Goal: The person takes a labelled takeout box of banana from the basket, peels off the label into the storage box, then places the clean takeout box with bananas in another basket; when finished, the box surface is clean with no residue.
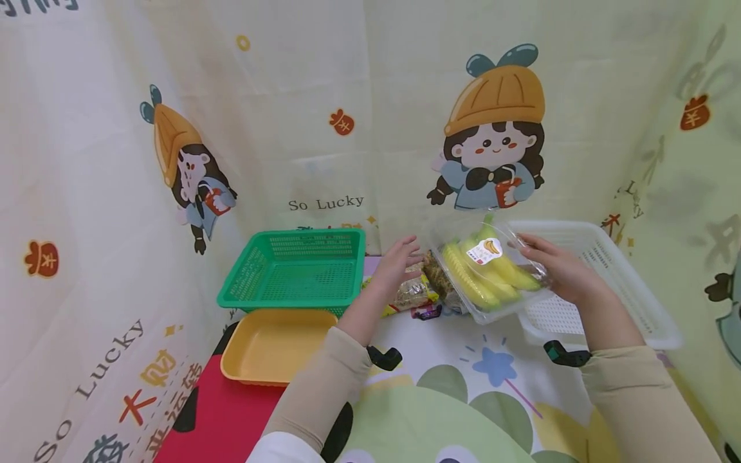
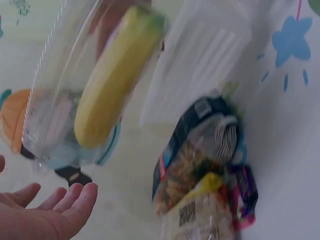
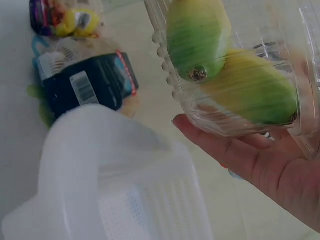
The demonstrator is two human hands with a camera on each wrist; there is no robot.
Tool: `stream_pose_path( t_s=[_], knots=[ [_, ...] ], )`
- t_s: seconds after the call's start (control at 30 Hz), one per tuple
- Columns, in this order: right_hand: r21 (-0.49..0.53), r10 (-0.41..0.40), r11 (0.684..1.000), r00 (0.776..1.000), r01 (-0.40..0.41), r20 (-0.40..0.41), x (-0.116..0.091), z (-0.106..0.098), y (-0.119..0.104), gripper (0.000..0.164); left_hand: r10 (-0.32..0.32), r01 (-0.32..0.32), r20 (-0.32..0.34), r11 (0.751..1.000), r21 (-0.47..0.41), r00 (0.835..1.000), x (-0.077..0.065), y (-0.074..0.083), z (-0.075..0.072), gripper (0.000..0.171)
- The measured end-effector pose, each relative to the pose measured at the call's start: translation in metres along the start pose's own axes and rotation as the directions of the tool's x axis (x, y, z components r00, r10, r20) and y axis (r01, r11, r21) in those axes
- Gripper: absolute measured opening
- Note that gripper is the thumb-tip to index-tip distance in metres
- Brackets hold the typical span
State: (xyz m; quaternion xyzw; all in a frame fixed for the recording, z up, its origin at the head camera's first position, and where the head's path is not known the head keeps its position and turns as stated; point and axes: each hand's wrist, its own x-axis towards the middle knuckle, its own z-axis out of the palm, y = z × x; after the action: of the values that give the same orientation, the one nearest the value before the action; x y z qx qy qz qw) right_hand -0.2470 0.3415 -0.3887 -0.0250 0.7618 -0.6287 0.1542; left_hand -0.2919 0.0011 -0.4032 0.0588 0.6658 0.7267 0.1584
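My right hand (image 1: 564,270) grips a clear plastic box (image 1: 483,312) by its right side, raised and tilted over the back of the table. Yellow bananas (image 1: 471,280), greenish at the ends in the right wrist view, lie inside under a white label (image 1: 485,251) with a banana picture. To the left of the box, my left hand (image 1: 396,263) has its fingers extended and holds nothing. In the left wrist view its fingertips (image 2: 89,192) are below the box, with a gap between. Fingers of the right hand are partly hidden behind the box.
A white perforated basket (image 1: 648,315) stands at right, partly behind the box. Behind the hands lie a bag with a dark blue label (image 2: 200,125), a yellow-edged bag (image 1: 411,294) and a small purple packet (image 1: 427,313). At left are a green basket (image 1: 289,303) and a yellow tray (image 1: 272,350).
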Motion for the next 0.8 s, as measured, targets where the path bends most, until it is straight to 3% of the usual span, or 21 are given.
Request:
stream_pose_path(
  t_s=[0.27, 0.53, 0.67, 0.8],
  knots=[
    [-0.085, -0.036, 0.995, 0.991, 0.047, 0.131, 0.011, 0.023, -0.004, 0.063, -0.020, 0.015, 0.135, 0.999, 0.036, 0.991, 0.009, -0.002, -0.042, 0.057],
    [-0.126, -0.066, 0.986, 0.956, 0.106, 0.286, 0.026, 0.048, -0.003, 0.056, -0.097, 0.066, 0.300, 0.992, 0.112, 0.949, 0.009, -0.008, -0.055, 0.055],
    [-0.151, -0.067, 0.981, 0.947, 0.119, 0.314, 0.033, 0.056, 0.000, 0.055, -0.111, 0.060, 0.319, 0.985, 0.164, 0.941, 0.004, -0.011, -0.057, 0.052],
    [-0.182, -0.066, 0.975, 0.948, 0.128, 0.311, 0.036, 0.062, -0.003, 0.053, -0.111, 0.055, 0.279, 0.978, 0.202, 0.954, 0.001, -0.012, -0.056, 0.050]
  ],
)
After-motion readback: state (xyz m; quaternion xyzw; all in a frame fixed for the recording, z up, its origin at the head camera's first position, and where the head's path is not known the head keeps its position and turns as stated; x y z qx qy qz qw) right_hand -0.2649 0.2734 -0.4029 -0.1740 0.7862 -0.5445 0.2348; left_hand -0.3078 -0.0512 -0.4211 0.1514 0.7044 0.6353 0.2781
